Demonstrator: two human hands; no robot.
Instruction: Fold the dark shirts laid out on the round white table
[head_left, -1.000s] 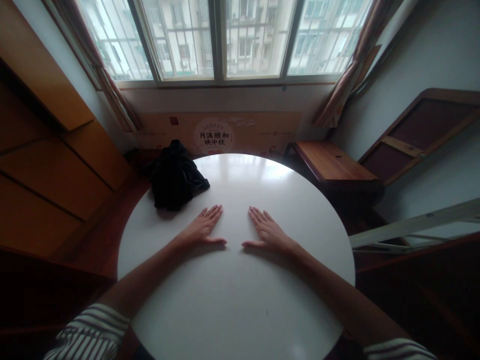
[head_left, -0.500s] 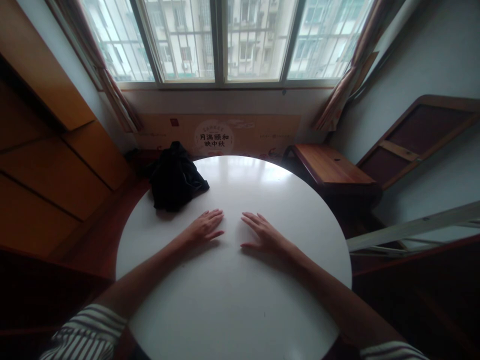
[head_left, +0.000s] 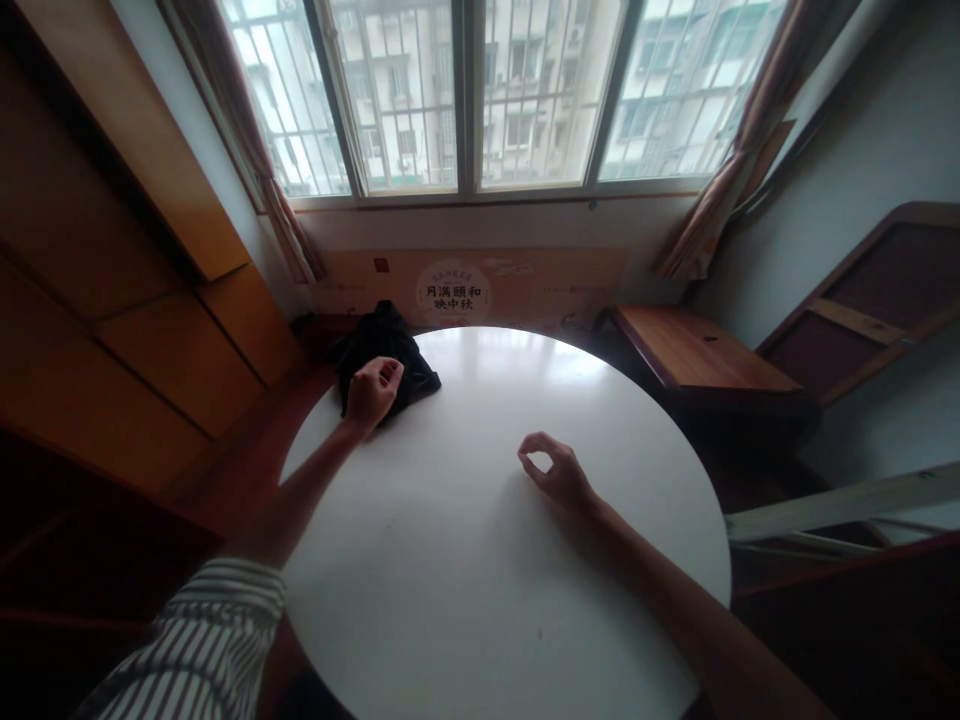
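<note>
A black cloth item (head_left: 411,372), perhaps a garment, lies bunched on the far left of the round white table (head_left: 450,600). Over its near side is my left hand (head_left: 372,393), fingers curled in and thumb against the fingertips; nothing shows in its grip, and whether it touches the cloth I cannot tell. My right hand (head_left: 559,472) hovers right of the table's middle. Its thumb and fingertips meet in a ring, with the white tabletop showing through.
A wooden desk or stool (head_left: 697,350) stands beyond the table on the right, near a leaning folding chair (head_left: 855,320). Orange-brown cabinets (head_left: 180,360) line the left wall. Behind the table, a printed cardboard panel (head_left: 555,285) sits below the barred window (head_left: 525,100).
Both hands lay flat with fingers spread; now they are raised and closed into rings. My left hand has moved left to the black cloth, my right hand slightly right. The view has shifted.
</note>
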